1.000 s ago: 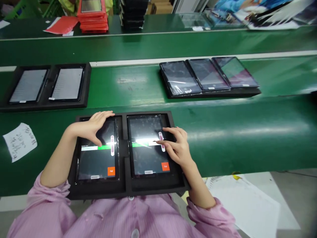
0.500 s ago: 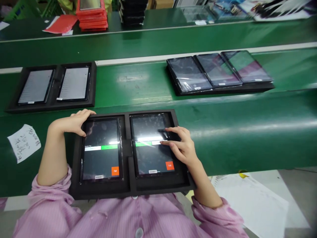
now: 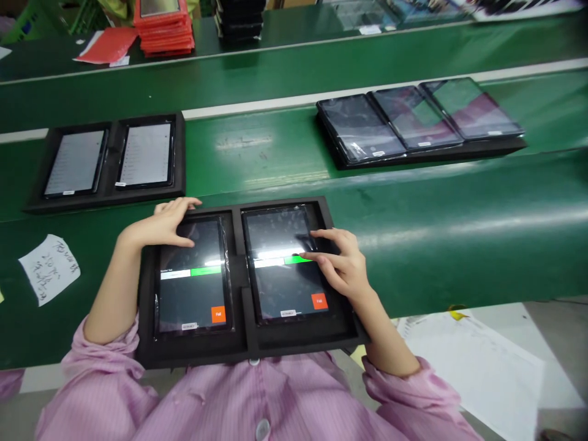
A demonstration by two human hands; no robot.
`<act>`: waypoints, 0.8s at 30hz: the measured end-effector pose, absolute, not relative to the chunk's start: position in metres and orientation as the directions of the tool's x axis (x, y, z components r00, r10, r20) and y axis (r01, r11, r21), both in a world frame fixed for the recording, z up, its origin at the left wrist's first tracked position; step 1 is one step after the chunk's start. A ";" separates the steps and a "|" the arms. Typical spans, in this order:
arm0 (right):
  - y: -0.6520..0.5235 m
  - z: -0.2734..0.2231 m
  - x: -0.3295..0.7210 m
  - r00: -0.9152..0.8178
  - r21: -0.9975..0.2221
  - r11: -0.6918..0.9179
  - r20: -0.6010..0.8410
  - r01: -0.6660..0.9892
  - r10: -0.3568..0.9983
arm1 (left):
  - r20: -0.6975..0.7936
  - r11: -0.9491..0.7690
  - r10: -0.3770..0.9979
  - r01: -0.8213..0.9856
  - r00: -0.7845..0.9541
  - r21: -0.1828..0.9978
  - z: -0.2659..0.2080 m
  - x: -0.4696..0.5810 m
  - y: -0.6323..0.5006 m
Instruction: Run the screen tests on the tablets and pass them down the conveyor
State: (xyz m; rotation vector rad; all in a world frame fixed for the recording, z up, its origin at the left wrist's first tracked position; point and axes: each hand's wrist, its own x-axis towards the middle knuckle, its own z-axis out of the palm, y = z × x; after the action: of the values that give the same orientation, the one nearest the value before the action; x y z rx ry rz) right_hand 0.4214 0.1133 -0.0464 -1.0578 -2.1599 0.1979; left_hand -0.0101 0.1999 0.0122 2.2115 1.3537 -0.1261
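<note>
A black foam tray (image 3: 239, 343) rests at the bench's near edge, close to my body, with two tablets in it. Both the left tablet (image 3: 190, 300) and the right tablet (image 3: 280, 294) show a dark screen with a white and green bar and an orange "Fail" button. My left hand (image 3: 163, 226) lies over the tray's far left corner, thumb stretched across the top of the left tablet, fingers apart. At the right tablet, my right hand (image 3: 344, 260) has its index fingertip on or just above the green part of the bar, other fingers spread.
Another black tray (image 3: 113, 144) with two lit tablets lies at the back left. Three tablets (image 3: 416, 119) sit on a black tray at the back right. A handwritten paper note (image 3: 49, 269) is on the left. Red sleeves (image 3: 164, 33) are stacked on the far shelf.
On the right tablet, the green half of the bar has switched from left to right. My left hand has slid rightward along the tray's far edge, its thumb now over the left tablet.
</note>
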 end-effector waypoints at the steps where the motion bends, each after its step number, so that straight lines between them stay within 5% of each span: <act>1: 0.114 -0.046 0.422 -0.417 -0.415 0.654 0.530 0.632 0.739 | -0.308 -0.381 0.785 0.811 0.537 0.443 0.013 0.002 0.199; 4: 0.114 -0.043 0.420 -0.451 -0.384 0.663 0.510 0.642 0.732 | -0.269 -0.454 0.727 0.737 0.631 0.501 0.013 0.031 0.195; 13: 0.096 -0.027 0.372 -0.821 -0.240 0.846 0.222 0.477 0.526 | -0.316 -0.532 0.684 0.746 0.657 0.401 0.010 0.032 0.192; 17: 0.095 -0.033 0.365 -0.851 -0.253 0.876 0.240 0.410 0.467 | -0.443 -0.498 0.624 0.764 0.644 0.410 0.027 -0.012 0.198; 24: 0.105 -0.039 0.380 -0.777 -0.298 0.852 0.359 0.430 0.518 | -0.557 -0.239 0.713 0.894 0.427 0.379 0.028 -0.077 0.205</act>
State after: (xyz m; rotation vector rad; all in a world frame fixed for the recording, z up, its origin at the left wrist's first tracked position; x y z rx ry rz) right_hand 0.3799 0.1050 -0.0387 -0.7001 -2.5939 0.2766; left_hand -0.0768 0.2051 0.0284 2.0234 1.3515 -0.3530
